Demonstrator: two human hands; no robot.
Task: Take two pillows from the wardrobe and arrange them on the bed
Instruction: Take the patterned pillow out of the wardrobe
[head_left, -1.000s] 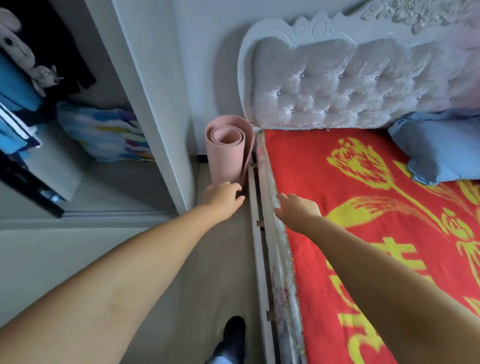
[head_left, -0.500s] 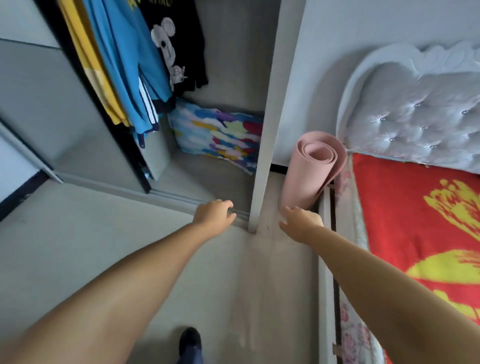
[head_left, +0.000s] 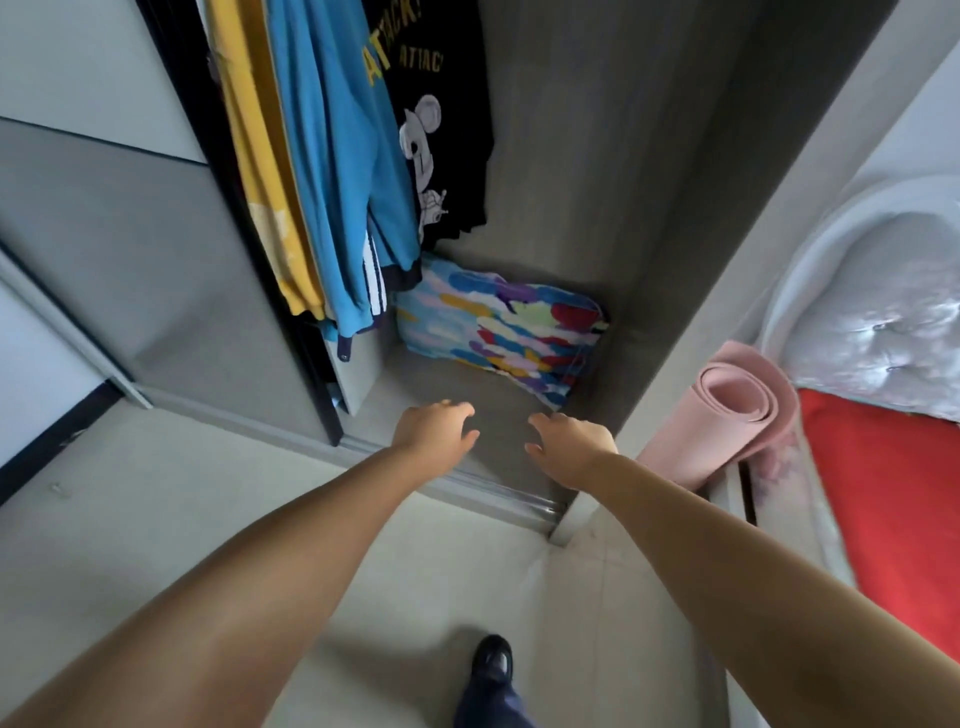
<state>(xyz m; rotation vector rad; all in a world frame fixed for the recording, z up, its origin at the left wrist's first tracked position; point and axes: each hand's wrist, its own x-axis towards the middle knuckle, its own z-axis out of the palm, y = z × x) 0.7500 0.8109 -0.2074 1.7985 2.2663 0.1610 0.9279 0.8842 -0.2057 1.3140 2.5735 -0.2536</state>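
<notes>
While both arms reach into the open wardrobe (head_left: 597, 156), clothes (head_left: 332, 171) hang on the left, ending just above the pillow's left end. Left hand (head_left: 434, 434) and right hand (head_left: 569, 449) hover over the bare wardrobe floor, fingers spread, grasping nothing, just short of the colourful pillow (head_left: 498, 327) leaning against the back wall. Right side panel edge sits beside the right wrist; pink mat (head_left: 727, 421) and bed (head_left: 883, 467) beyond. Versus 0.5 s ago: hands were at the door track, now past it.

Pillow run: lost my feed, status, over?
Left hand and right hand open, empty, short of the pillow. Pillow on wardrobe floor. Hanging clothes left of it; path open.
</notes>
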